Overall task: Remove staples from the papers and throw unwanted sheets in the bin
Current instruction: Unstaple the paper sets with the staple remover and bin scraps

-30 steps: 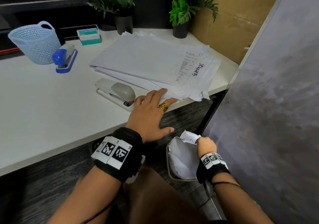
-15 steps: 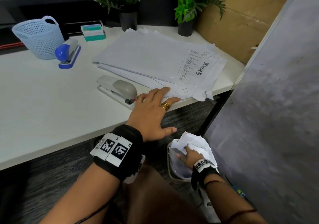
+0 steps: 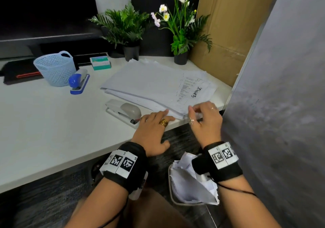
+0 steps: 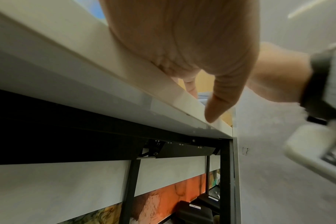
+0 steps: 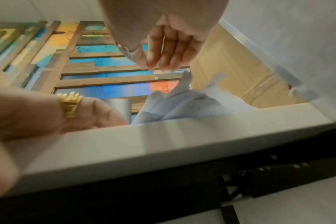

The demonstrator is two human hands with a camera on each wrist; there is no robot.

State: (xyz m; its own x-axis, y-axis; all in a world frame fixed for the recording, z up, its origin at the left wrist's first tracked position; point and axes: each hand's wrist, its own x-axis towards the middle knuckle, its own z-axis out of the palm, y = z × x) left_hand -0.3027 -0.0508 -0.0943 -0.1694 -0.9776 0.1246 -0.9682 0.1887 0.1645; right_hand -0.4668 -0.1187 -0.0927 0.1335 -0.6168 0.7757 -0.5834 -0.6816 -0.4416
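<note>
- Head view: a white desk (image 3: pixel 44 122) fills the left and middle of the frame. A big pile of papers (image 3: pixel 158 85) lies on it at the middle right, reaching the near edge.
- The left hand (image 3: pixel 153 132) lies flat on the desk edge in the middle of the frame. Its fingers are straight and hold nothing. The fingertips touch the near corner of the papers. It wears a gold ring (image 3: pixel 163 122).
- The right hand (image 3: pixel 205 120) is just to the right, over the near corner of the pile. Its fingers are bent and loose. I cannot tell if they hold a sheet.
- A grey stapler (image 3: pixel 124 111) sits just left of the left hand. A blue stapler (image 3: pixel 79 83) and a blue basket (image 3: pixel 54 67) are at the upper left. Two potted plants (image 3: pixel 126 29) stand at the top middle.
- The bin (image 3: pixel 186 185) is low in the frame, under the right wrist. Crumpled sheets (image 3: pixel 184 173) stick out of it.
- Left wrist view: the palm of the left hand (image 4: pixel 182 37) rests on the desk (image 4: pixel 86 72) edge at the top. The thumb (image 4: pixel 219 100) points down past the edge.
- Right wrist view: the fingers of the right hand (image 5: pixel 163 50) hang at the top, bent, with nothing clearly in them. The corner of the papers (image 5: pixel 182 104) sticks up in the middle, just below the fingertips. The left hand (image 5: pixel 29 113) with its gold ring (image 5: pixel 69 103) is blurry at the left, on the desk (image 5: pixel 163 144) edge.
</note>
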